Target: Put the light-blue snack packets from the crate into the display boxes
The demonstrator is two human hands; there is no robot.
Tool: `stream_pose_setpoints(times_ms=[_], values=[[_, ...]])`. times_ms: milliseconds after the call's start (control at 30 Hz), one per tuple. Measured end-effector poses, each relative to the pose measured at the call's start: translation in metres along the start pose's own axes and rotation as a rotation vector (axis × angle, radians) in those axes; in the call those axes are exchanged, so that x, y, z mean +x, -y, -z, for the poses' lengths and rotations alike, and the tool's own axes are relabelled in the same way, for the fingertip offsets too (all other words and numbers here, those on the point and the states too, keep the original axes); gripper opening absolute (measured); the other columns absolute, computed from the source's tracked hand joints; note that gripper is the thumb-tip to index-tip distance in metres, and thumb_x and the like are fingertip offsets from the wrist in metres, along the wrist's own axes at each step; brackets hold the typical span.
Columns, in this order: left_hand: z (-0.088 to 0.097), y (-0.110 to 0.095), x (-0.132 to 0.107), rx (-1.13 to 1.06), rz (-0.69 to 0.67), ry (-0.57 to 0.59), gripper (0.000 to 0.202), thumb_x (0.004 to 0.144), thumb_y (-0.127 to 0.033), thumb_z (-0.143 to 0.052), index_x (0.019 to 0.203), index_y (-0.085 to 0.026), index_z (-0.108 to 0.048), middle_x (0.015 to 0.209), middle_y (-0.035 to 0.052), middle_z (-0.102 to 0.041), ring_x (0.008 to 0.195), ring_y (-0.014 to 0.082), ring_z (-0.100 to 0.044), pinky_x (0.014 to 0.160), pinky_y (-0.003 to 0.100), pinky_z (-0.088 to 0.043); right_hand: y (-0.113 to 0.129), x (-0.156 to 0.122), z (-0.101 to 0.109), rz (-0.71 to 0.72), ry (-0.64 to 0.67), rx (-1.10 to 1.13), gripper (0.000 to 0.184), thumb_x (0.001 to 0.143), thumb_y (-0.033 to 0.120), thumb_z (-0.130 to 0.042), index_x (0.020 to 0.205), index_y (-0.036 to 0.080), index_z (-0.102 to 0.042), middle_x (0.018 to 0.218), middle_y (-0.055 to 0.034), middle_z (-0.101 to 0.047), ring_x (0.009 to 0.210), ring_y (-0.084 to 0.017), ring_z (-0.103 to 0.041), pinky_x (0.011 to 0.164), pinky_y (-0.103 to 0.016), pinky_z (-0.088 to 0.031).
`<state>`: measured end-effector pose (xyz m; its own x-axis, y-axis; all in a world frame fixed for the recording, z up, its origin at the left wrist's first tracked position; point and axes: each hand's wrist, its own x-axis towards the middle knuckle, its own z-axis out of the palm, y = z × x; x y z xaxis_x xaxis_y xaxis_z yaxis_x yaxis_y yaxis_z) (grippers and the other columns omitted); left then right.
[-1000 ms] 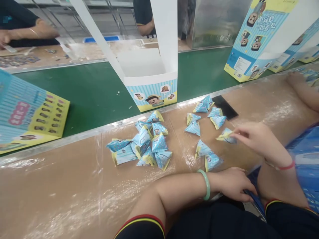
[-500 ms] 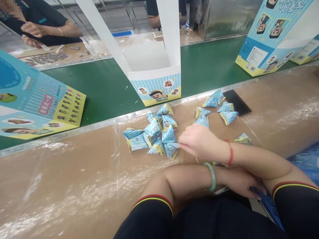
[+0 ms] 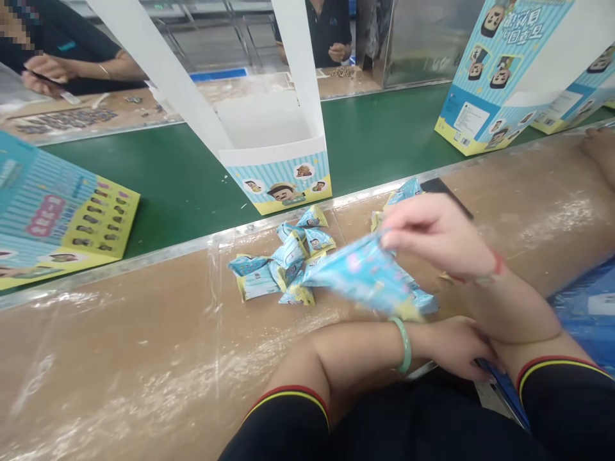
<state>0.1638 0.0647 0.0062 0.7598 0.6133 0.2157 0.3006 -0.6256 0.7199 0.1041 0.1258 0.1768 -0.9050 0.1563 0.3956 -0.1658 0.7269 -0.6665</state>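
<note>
My right hand (image 3: 427,224), with a red cord at its wrist, pinches a blue pyramid-shaped packet (image 3: 362,272), lifted above the table and blurred by motion. A further blue packet shows just behind its lower right end; I cannot tell whether it is also held. Beneath and left of them lies a pile of small pyramid-shaped packets (image 3: 288,253). Other packets (image 3: 406,190) are partly covered by my right hand. My left hand (image 3: 461,352), its arm wearing a green bangle and crossing under my right arm, lies by the blue plastic at the table edge with fingers apart.
An open printed carton (image 3: 283,186) with tall white flaps stands on the green belt (image 3: 375,141). More cartons stand left (image 3: 91,218) and right (image 3: 480,109). A black flat piece (image 3: 446,195) lies behind my right hand. Co-workers sit across the belt; another person's hand (image 3: 600,150) is far right.
My right hand has risen and moved right from the pile, now with a packet in its fingers. My left hand stays about where it was. The view has shifted slightly.
</note>
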Motion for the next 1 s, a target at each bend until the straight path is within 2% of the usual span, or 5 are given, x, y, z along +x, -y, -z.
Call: stream_pose_setpoints(times_ms=[167,433,767,867,1000], values=[[-0.001,0.0,-0.001,0.056,-0.06,0.015,0.036,0.095,-0.038,-0.06,0.117,-0.011,-0.07,0.113,0.0094,-0.075,0.109,0.022,-0.066,0.107,0.036,-0.046,-0.021,-0.057,0.057,-0.214,-0.525,-0.112,0.03,0.088,0.044,-0.072,0.065,0.025,-0.066,0.058,0.002,-0.055,0.055,-0.014,-0.047,0.052,-0.03,-0.035],[0.007,-0.009,-0.011,0.013,-0.001,0.053,0.035,0.097,-0.036,-0.058,0.121,-0.012,-0.067,0.117,0.0078,-0.074,0.115,0.0211,-0.065,0.118,0.039,-0.035,-0.034,-0.132,0.074,-0.494,-0.692,-0.511,0.015,0.082,0.033,-0.076,0.07,0.026,-0.071,0.057,-0.0018,-0.062,0.052,-0.016,-0.05,0.053,-0.033,-0.036],[0.002,-0.008,-0.01,0.022,-0.013,0.038,0.035,0.097,-0.036,-0.059,0.12,-0.012,-0.067,0.117,0.0077,-0.074,0.115,0.0203,-0.065,0.117,0.038,-0.035,-0.077,-0.169,0.061,-0.651,-0.24,-1.07,0.03,0.096,0.04,-0.055,0.089,0.018,-0.074,0.077,-0.0124,-0.073,0.068,-0.025,-0.063,0.06,-0.034,-0.037],[0.003,-0.009,-0.007,0.014,-0.018,0.056,0.037,0.098,-0.037,-0.056,0.122,-0.011,-0.067,0.117,0.0079,-0.074,0.116,0.0206,-0.064,0.119,0.039,-0.032,-0.067,-0.142,0.05,-0.428,-0.389,-1.017,0.027,0.096,0.033,-0.055,0.102,0.016,-0.076,0.081,-0.012,-0.074,0.075,-0.025,-0.066,0.066,-0.034,-0.043],[0.003,-0.006,-0.004,0.032,-0.035,0.062,0.039,0.097,-0.038,-0.056,0.123,-0.01,-0.067,0.119,0.0087,-0.074,0.117,0.0225,-0.064,0.115,0.037,-0.036,-0.041,-0.071,0.011,0.082,-0.077,-0.738,0.023,0.098,0.023,-0.054,0.089,0.018,-0.075,0.073,-0.0052,-0.07,0.069,-0.018,-0.06,0.067,-0.031,-0.039]])
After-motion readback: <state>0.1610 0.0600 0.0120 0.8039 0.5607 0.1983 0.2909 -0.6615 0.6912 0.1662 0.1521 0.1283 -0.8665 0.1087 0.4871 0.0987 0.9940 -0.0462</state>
